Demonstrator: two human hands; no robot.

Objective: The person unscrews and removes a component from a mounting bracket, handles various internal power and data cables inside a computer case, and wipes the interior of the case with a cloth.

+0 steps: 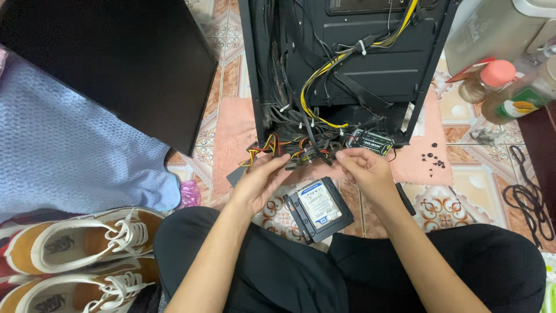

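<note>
An open black computer case (370, 69) lies on the tiled floor with bundles of black, yellow and red cables (315, 98) spilling out at its near end. My left hand (260, 179) holds a bunch of those coloured cables by a black connector (289, 157). My right hand (362, 168) pinches another black cable end close beside it. Between my wrists, a hard drive in a black tray (318, 207) rests on the floor in front of my knees.
A black side panel (110, 64) leans over a blue cloth (63, 150) at left. White and tan shoes (87, 243) sit at lower left. Small black screws (433, 156) lie on a pink mat (231, 133). Bottles (492, 81) and a black cord (530, 197) are at right.
</note>
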